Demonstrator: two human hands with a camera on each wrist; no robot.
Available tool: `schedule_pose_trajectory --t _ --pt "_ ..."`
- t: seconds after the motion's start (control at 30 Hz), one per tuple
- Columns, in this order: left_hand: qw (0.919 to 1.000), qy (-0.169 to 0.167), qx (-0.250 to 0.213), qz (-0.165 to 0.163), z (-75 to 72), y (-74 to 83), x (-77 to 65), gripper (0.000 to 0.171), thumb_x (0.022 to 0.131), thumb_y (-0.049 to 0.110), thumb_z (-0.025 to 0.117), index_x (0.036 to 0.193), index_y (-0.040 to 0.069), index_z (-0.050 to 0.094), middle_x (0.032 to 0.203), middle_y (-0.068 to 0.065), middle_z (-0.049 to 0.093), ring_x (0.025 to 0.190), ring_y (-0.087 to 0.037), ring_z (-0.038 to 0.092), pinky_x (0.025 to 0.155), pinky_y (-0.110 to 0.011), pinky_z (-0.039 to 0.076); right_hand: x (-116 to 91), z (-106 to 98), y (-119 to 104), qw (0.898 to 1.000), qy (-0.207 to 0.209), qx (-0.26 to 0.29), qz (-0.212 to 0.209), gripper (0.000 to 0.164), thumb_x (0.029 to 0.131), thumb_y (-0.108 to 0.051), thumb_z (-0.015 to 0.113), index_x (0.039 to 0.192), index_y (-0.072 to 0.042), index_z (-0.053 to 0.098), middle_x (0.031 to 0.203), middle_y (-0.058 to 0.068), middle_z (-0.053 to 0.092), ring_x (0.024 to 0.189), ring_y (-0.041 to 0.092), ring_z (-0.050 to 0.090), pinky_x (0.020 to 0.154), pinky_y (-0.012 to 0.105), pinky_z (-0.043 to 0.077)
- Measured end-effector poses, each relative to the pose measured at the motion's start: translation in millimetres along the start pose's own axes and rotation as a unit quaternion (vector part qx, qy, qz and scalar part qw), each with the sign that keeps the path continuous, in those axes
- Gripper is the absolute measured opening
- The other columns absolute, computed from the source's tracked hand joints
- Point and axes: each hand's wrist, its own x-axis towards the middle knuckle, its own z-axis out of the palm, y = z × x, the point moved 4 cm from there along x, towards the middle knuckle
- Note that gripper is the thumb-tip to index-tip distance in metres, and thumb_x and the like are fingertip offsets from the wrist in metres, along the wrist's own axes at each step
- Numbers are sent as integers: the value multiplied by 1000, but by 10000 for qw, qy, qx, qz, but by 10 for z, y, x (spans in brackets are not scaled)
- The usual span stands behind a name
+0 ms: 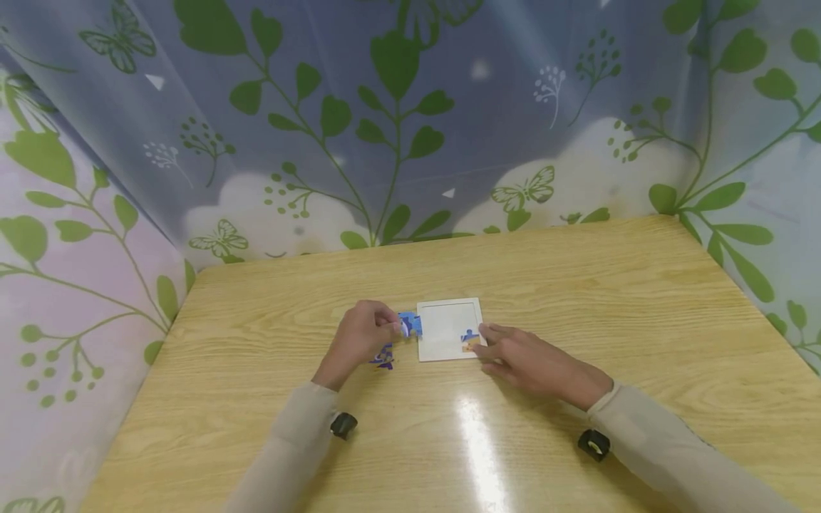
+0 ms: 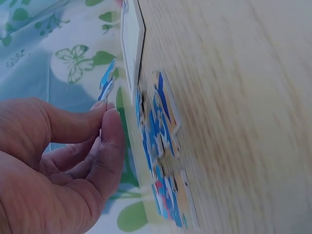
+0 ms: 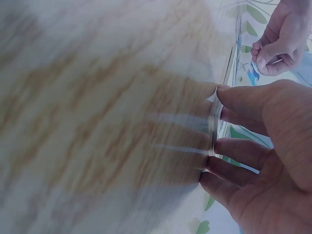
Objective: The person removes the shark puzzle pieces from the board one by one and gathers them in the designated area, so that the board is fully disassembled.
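Between thumb and fingertips my left hand (image 1: 367, 329) pinches a blue jigsaw puzzle piece (image 2: 106, 83), raised above the table left of the white puzzle tray (image 1: 442, 333). Loose blue puzzle pieces (image 2: 158, 122) lie beneath and beside that hand, partly hidden by it in the head view. At the tray's right side is my right hand (image 1: 522, 356), its thumb at the lower right corner and its other fingers along the edge. In that corner sits a blue and orange piece (image 1: 470, 338), partly covered by the thumb. The rest of the tray's floor shows bare white.
A wooden table (image 1: 288, 299) carries everything, with a bright light reflection in front of the tray. Behind it hangs a curtain (image 1: 359, 128) printed with leaves and butterflies. More dark blue pieces (image 1: 385, 356) lie near the left wrist.
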Motion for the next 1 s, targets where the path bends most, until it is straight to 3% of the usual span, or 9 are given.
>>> schedule_pose_trajectory --t 0.4,1.0 --pt "9996 -52 269 -24 -40 -74 -56 3 88 7 75 86 5 75 75 -2 64 67 -17 57 60 -29 47 -9 10 19 9998 -11 111 147 30 97 -9 69 124 3 69 138 37 51 128 50 52 102 56 46" --pt "9980 75 625 105 27 -67 -26 6 88 5 77 82 6 76 72 0 66 66 -15 57 61 -28 48 -7 8 19 9999 91 73 -100 16 95 -6 69 111 -1 72 134 36 55 126 51 54 99 56 49"
